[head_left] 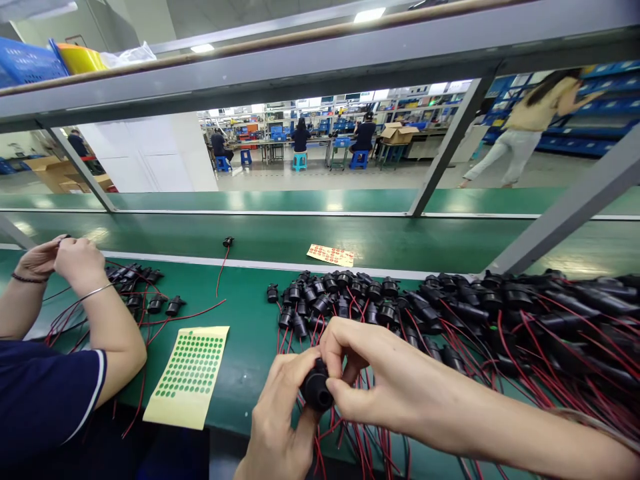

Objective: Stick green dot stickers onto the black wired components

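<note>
My left hand (280,413) is wrapped around a black round connector (316,388) with red and black wires hanging from it. My right hand (373,370) pinches the top of the same connector, fingers curled against it. Both hands work near the front edge of the green table (245,333). Just beyond them lies a big heap of identical black connectors with red wires (450,313), spreading to the right.
A yellow sheet of green dot stickers (190,373) lies left of my hands. A co-worker's hands (60,260) at the far left hold a small part over another connector pile (145,293). A red-dot sticker sheet (330,255) lies on the conveyor belt. Grey frame bars cross above.
</note>
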